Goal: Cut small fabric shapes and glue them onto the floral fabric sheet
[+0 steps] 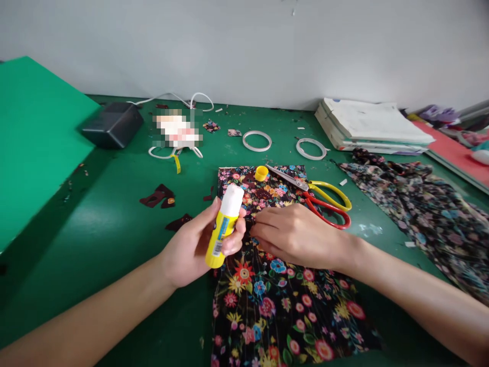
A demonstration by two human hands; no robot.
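Note:
My left hand (194, 244) is wrapped round a yellow glue stick (222, 232) with its white end up and uncapped. Black floral fabric (282, 311) lies flat on the green table (95, 219). My right hand (294, 232) rests on the fabric, knuckles up and fingers curled down; its fingertips are hidden, so what they hold, if anything, does not show. On the fabric's far part sits a yellow cap (261, 173). Beside it lie scissors (290, 179) with one yellow and one red handle, partly over the fabric's right edge.
Dark scraps (158, 196) lie left of the fabric. Two clear rings (257, 141) and a stack of papers (374, 125) are behind. More floral fabric (431, 214) is bunched at right. A black box (112, 125) and a green board (38, 137) stand at left.

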